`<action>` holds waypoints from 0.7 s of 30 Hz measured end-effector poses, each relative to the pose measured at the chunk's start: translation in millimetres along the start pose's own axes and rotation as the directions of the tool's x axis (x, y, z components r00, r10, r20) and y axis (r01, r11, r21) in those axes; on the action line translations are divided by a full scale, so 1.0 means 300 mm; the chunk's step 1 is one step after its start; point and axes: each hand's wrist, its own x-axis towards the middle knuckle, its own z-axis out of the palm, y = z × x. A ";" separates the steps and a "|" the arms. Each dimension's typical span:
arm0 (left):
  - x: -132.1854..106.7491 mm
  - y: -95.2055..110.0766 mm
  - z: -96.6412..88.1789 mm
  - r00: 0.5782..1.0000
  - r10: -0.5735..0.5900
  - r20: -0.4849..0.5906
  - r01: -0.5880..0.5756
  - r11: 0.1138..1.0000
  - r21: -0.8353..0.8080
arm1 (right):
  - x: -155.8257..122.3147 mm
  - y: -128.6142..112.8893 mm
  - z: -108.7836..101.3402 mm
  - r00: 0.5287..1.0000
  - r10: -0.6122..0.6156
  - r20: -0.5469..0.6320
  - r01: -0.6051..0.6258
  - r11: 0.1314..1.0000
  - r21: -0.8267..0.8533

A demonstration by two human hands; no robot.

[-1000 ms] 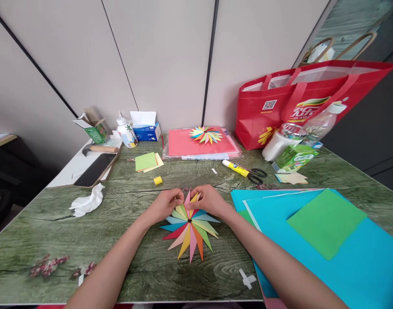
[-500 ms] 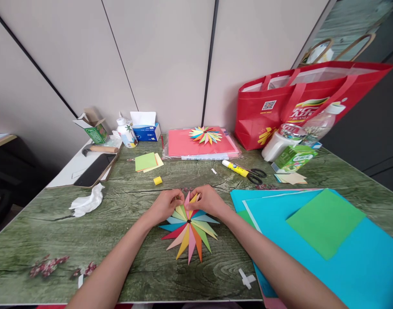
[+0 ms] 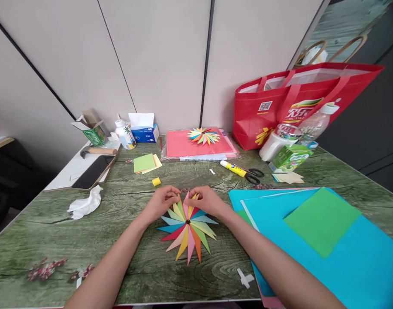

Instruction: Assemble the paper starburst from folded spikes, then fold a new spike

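A many-pointed star of folded coloured paper (image 3: 190, 240) lies flat on the table, with a small dark hole at its centre. My left hand (image 3: 161, 202) pinches the star's upper left points, near a green and an orange one. On the upper right side, my right hand (image 3: 207, 201) grips the pink and yellow points between thumb and fingers. The fingertips hide part of those points. Beyond my hands are a yellow cap (image 3: 156, 181), a yellow glue stick (image 3: 232, 168) and black-handled scissors (image 3: 254, 175).
A second paper star (image 3: 203, 136) rests on a pack of red paper (image 3: 196, 150) by the wall. Blue sheets (image 3: 344, 279) with a green square (image 3: 323, 221) cover the right side. Left are a crumpled tissue (image 3: 85, 203), phone (image 3: 94, 172) and hammer (image 3: 100, 151). A red bag (image 3: 248, 116) stands back right.
My left fingers have shifted slightly, and an orange edge now shows beside the green point they hold. My right hand keeps its grip. The whole view has moved slightly.
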 end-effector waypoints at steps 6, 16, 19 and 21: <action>-0.011 0.018 0.004 1.000 -0.010 -0.004 0.010 0.996 -0.093 | 0.011 0.008 -0.003 0.998 -0.055 -0.027 0.056 0.996 0.062; -0.003 -0.017 0.010 0.985 -0.139 -0.098 0.116 0.971 -0.210 | 0.014 0.016 0.001 0.998 -0.043 -0.035 0.046 0.995 0.086; -0.002 -0.018 0.009 0.982 -0.152 -0.116 0.126 0.970 -0.207 | 0.014 0.017 0.001 0.999 -0.035 -0.036 0.039 0.994 0.105; -0.002 -0.016 0.009 0.984 -0.142 -0.105 0.120 0.973 -0.198 | 0.014 0.018 0.001 0.999 -0.027 -0.036 0.031 0.993 0.113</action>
